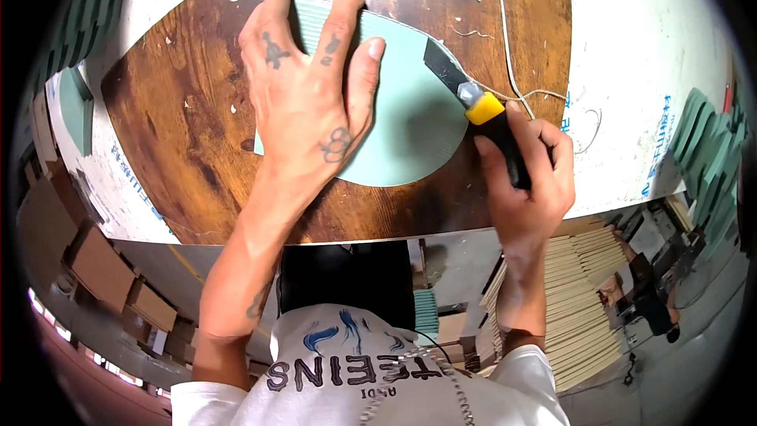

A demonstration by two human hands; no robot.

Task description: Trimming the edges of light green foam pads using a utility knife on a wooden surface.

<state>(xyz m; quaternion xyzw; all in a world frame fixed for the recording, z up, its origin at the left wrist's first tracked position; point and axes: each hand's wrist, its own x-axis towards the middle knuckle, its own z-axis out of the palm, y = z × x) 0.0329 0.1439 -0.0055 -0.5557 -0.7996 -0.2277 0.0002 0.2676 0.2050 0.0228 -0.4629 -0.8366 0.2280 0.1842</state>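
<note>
A pale green panel with a rounded right side and a ribbed far part lies on a brown wood-grain board. My left hand presses down on it, fingers spread, the fingertips near its far edge. Closed round the black and yellow handle of a utility knife, my right hand is at the right of the panel. The dark blade rests along the panel's curved far-right edge. A thin pale strip trails from near the blade across the board.
Small curled scraps lie on the board. Green pieces stack at the right, with more green pieces at the far left. Below the table's right side are stacked pale boards. Another person is at the lower right.
</note>
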